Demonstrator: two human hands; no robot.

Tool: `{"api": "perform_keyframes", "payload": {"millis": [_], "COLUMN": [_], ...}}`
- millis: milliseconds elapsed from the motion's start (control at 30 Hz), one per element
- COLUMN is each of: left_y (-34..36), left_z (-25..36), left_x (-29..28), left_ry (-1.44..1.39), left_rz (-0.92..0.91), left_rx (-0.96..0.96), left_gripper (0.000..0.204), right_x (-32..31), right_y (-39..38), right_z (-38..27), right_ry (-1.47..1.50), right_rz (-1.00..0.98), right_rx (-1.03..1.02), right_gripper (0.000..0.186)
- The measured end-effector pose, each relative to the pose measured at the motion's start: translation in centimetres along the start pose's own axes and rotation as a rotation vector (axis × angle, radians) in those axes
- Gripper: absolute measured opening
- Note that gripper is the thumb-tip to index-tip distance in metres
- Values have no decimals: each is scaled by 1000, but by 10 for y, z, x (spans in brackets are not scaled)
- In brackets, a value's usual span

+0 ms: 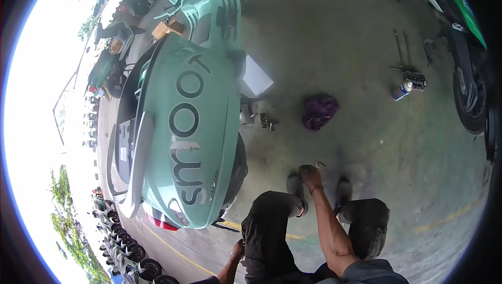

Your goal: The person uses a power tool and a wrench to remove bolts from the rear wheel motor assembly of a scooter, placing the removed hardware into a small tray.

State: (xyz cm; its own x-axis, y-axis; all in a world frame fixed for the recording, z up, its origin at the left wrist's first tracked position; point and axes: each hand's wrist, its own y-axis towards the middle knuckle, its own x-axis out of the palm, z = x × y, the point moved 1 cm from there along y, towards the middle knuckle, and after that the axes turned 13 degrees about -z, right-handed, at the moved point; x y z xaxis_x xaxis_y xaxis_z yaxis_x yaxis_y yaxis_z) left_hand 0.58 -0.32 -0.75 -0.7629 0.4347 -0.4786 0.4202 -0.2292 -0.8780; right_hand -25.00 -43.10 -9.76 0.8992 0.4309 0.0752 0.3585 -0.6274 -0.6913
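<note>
Right hand point(310, 175) reaching to concrete floor point(366, 127) by small metal bit point(319, 165), between the shoes.
Grip unclear, fingers blurred; left hand point(238, 247) half hidden behind knee point(272, 205), state unreadable. Mint scooter point(183, 127) alongside, at left.

Blue spray can point(402, 90) on the floor; white flat box point(256, 77) beside the scooter point(183, 127).

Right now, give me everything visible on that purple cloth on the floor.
The purple cloth is a crumpled, bunched heap of soft fabric, dark violet with folds and shadowed creases. It lies on the bare grey concrete floor, right of the mint-green scooter and some small metal parts, apart from both. Nothing rests on it. The right hand is down at the floor nearer the person, well clear of it.
</note>
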Motion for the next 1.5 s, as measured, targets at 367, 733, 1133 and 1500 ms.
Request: {"api": "perform_keyframes", "payload": {"millis": [367,733,1133,1500], "left_y": [-354,-431,-307,-259], "left_z": [-41,-169,-411,-543], "left_x": [-134,-165,-185,-288], "left_ry": [-735,-921,-1248,-1432], "left_rz": [62,193,98,80], "left_rx": [19,179,-33,-139], "left_gripper": [56,49,44,48], "right_x": [-5,-29,434,716], "right_y": [-392,-445,-422,-325], "right_z": [-165,-95,-202,-345], "right_ry": [-494,-148,-716,-795], "right_rz": [-130,399,-288,-394], "right_rx": [152,443,126,-146], "right_gripper": [25,11,33,31]}}
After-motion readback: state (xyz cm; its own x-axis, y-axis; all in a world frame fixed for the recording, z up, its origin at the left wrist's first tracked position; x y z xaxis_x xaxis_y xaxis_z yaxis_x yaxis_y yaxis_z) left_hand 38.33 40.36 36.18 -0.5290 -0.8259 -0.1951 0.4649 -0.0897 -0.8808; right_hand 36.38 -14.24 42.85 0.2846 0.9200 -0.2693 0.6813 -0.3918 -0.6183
